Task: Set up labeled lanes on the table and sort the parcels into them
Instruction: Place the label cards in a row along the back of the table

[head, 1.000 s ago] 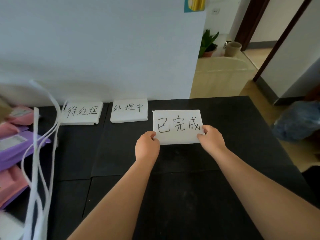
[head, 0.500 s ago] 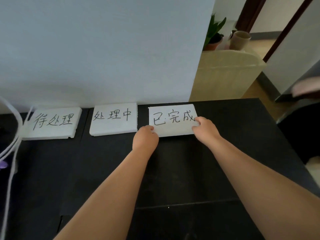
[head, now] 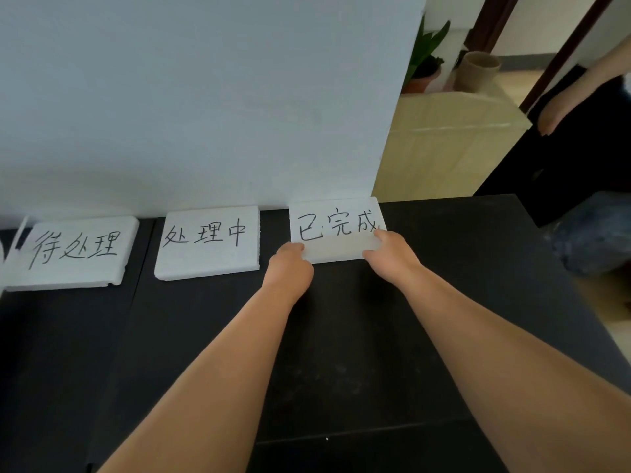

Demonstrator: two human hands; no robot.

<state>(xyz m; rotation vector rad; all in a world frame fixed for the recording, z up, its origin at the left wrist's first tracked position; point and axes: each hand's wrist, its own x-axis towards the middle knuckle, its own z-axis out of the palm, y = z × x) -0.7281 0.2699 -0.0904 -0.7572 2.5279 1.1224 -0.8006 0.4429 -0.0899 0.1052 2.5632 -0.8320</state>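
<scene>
At the far edge of the black table (head: 444, 302), against the wall (head: 205, 97), foam label 已完成 (head: 336, 230) just right of the 处理中 label (head: 206, 240), left hand (head: 290, 268) pinching its near-left corner, right hand (head: 392, 254) pinching the near-right, fingers curled.

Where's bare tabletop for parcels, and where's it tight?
Bare table lies before the left label and middle label, left of the forearms. Another patch runs from the right label to the table's right edge. Crowded: the back strip by the wall, where left hand and right hand hold that label.
</scene>
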